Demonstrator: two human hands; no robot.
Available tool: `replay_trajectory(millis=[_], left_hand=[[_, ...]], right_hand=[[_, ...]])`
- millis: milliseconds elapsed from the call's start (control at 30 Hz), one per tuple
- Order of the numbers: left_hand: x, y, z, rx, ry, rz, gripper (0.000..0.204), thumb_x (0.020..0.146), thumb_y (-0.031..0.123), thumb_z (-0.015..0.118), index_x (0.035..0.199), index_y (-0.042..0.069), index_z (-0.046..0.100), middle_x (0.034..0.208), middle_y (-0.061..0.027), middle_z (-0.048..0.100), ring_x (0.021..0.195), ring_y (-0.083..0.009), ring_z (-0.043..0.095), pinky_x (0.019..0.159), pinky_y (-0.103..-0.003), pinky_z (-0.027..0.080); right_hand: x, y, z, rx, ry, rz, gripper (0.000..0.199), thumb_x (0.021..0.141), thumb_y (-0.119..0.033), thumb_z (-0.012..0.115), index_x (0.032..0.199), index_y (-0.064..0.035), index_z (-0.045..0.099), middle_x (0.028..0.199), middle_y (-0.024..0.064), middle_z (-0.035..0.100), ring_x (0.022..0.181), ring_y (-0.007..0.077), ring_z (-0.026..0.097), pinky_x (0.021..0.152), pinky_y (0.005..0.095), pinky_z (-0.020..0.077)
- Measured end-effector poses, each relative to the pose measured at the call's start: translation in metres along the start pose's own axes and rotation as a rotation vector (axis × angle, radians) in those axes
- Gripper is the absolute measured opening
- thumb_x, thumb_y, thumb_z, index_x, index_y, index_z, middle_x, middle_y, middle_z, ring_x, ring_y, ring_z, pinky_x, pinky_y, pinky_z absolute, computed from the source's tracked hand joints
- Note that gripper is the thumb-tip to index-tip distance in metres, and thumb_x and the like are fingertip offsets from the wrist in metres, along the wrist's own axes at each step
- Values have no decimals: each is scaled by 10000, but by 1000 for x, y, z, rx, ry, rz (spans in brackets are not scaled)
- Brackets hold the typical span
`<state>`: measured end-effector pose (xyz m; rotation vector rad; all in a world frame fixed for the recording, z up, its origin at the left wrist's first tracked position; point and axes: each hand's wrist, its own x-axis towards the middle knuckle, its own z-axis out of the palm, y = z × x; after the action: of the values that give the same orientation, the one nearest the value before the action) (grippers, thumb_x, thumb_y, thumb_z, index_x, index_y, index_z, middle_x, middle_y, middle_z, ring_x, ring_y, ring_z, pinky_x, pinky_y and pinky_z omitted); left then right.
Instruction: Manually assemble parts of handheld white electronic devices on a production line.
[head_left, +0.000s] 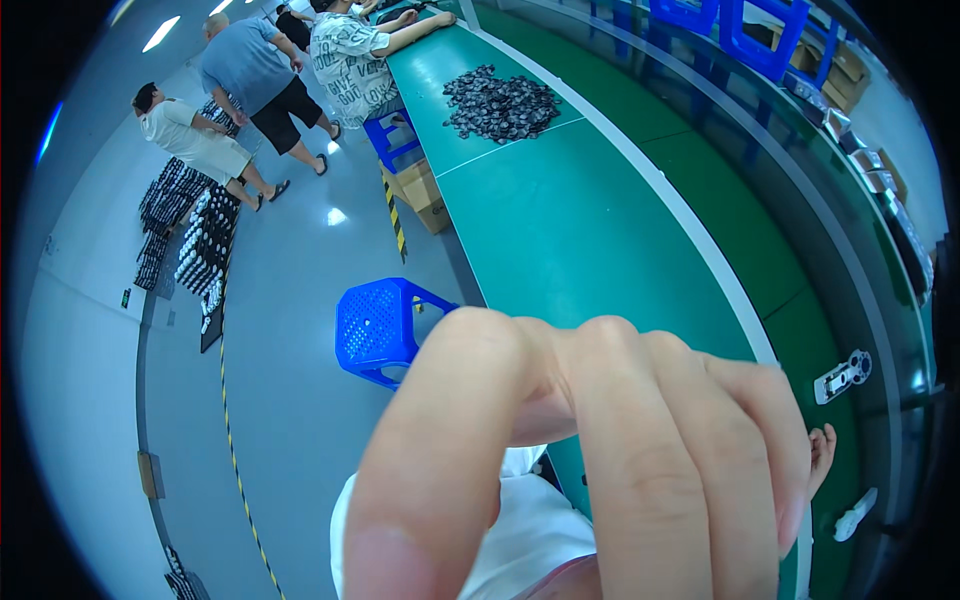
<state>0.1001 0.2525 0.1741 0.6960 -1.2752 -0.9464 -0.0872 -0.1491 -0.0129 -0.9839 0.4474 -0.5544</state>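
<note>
White flat metal bracket w/ holes [843,375] lies on green table [600,240], far-right strip. Left hand [600,450] raised right at the lens, knuckles up, fingers curled down, pressed together; can't tell if it holds anything. Right hand [821,455]: only fingertips show below bracket, grip unclear.

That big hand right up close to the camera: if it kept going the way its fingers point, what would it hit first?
Hard to say: the hand fills the view, fingers pointing down out of frame. Which hand it is, I cannot tell.
</note>
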Motion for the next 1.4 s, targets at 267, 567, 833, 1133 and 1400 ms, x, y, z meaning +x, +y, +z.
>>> replay_trajectory(millis=[267,567,833,1133,1400], left_hand=[[-1,-20,-4,-33,-3,8,322,913,282,587,1092,17,621,1118,-179,652,946,-219,625,794,-339,515],[9,-9,-9,-6,-50,86,311,908,273,592,1084,18,623,1102,-177,653,930,-216,621,778,-334,514],[40,11,2,21,-113,212,288,900,255,602,1065,20,630,1067,-167,656,900,-211,616,756,-327,508],[25,0,-8,-13,-37,300,263,891,235,614,1044,22,639,1029,-156,660,866,-205,611,733,-318,501],[24,10,3,18,15,391,240,883,217,624,1025,24,647,994,-146,663,836,-199,607,711,-310,495]], right_hand=[[-4,2,6,0,29,19,80,931,-40,531,987,-8,578,791,108,642,707,188,615,848,375,559],[-3,1,-16,4,4,-42,198,966,-52,531,1160,-17,511,880,92,596,724,124,563,844,312,548],[-16,-1,-15,12,10,-64,213,984,-56,511,1194,-17,498,869,68,552,729,110,527,881,318,539],[6,10,-35,20,-111,-75,216,994,-38,485,1207,-11,507,909,77,567,761,114,549,911,321,531],[-3,9,-23,59,-79,-69,235,990,-41,498,1222,-1,503,925,80,572,785,120,563,916,324,534]])
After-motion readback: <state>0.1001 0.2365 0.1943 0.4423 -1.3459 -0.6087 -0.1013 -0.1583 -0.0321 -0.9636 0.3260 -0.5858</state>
